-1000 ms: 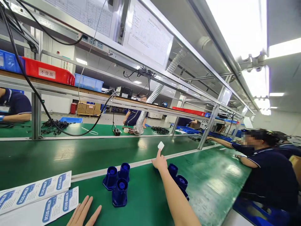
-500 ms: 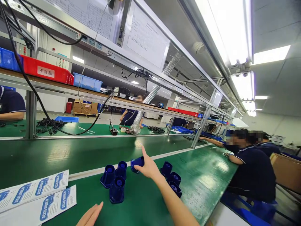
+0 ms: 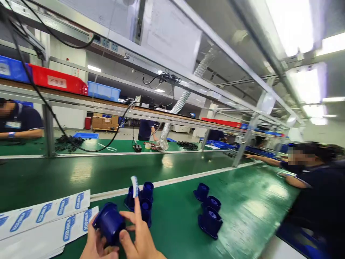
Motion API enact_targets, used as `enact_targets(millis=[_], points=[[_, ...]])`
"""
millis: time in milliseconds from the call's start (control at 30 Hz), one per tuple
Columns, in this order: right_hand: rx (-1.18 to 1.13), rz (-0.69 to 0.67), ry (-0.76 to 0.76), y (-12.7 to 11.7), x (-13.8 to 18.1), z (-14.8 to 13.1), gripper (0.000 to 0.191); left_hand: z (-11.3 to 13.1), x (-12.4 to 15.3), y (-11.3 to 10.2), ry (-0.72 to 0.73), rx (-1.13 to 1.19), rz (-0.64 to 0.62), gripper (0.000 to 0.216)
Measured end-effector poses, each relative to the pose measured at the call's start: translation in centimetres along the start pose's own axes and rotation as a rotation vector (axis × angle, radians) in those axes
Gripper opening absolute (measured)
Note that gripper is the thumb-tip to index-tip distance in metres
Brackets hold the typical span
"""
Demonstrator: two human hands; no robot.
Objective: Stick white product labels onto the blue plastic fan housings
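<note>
One glossy, tapered cup (image 3: pixel 111 223), probably plastic.

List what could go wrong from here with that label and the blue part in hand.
The label curls on the right hand's index finger, so it might fold or stick crooked.
The blue part is held tilted in the left hand, so it could slip.
The left hand appears close to the printed sheets and might nudge them.
</note>
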State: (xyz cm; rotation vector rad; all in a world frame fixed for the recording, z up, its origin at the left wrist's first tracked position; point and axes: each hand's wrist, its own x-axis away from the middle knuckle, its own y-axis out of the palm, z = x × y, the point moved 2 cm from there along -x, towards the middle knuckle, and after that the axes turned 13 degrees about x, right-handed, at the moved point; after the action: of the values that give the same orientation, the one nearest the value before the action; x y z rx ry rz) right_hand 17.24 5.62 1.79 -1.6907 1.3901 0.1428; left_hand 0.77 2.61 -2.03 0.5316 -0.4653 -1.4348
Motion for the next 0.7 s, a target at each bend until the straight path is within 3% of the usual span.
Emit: enact_targets(millis=[100,233,333,500,700], points=[[-0.145,-0.025,-0.026,-0.6,0.9,1.1,0.089,1.5,-0.1,0.4,0.187,-0.2,0.008,0.118],[-0.311,0.023,0.205,-1.4,0.3,1.5,0.074,1.9,-0.1,0.3,0.271,-0.299,-0.151,0.104],[-0.353,0.045,0.333,-1.6,-0.5,1.4,0.078,1.6,0.4,0.2,0.315,-0.333,-0.214,0.106],[-0.384,-0.032,0.423,-1.4,-0.8,2.5,0.081,1.0,1.1,0.3,0.158,-0.29,-0.304,0.112],[-0.349,-0.172,0.332,-1.3,-0.5,3.7,0.087,1.5,1.3,0.3,0.083,-0.293,-0.334,0.112]])
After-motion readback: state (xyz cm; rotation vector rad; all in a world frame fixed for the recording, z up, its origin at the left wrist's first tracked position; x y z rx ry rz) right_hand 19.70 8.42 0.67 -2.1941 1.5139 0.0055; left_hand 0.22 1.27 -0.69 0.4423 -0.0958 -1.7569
